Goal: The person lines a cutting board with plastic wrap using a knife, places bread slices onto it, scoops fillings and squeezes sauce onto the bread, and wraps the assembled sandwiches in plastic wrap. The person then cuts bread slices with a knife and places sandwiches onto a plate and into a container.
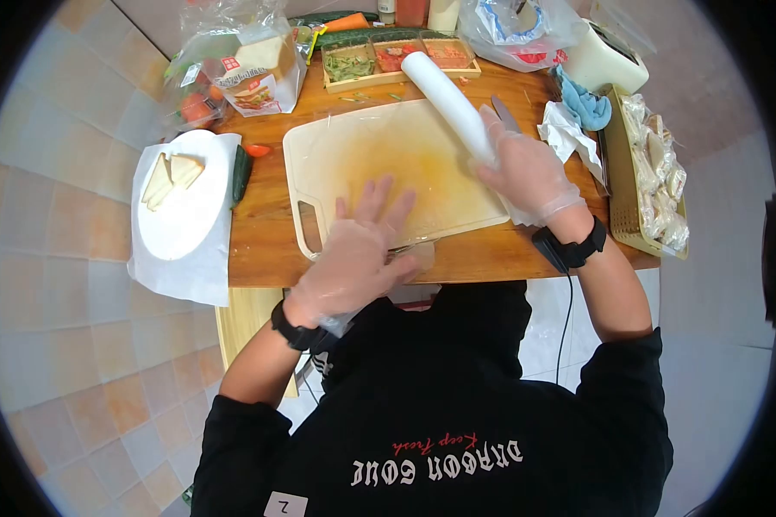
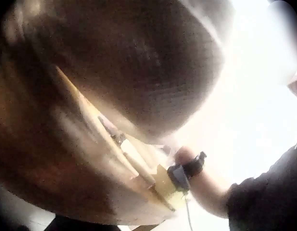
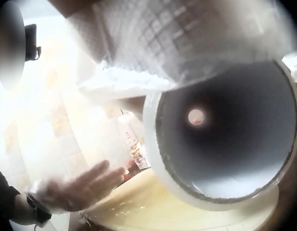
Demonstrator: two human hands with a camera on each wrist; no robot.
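A white roll of cling film (image 1: 444,99) slants over the right side of the cream cutting board (image 1: 315,151). My gloved right hand (image 1: 533,171) grips it near its lower end. Close up in the right wrist view, the hollow core of the roll (image 3: 225,130) faces the camera. My gloved left hand (image 1: 349,258) is over the board's near edge, fingers spread and holding nothing. Clear film lies over the board's surface, with a yellowish stain showing on it. The left wrist view is dark and blurred, mostly filled by the gloved left hand (image 2: 139,62).
A knife (image 1: 503,110) lies behind the right hand. Behind the board stands a divided tray (image 1: 341,84) of shredded food. Bread pieces (image 1: 172,177) rest on a white plate (image 1: 177,233) at left; a basket (image 1: 625,185) of wrapped items stands at right.
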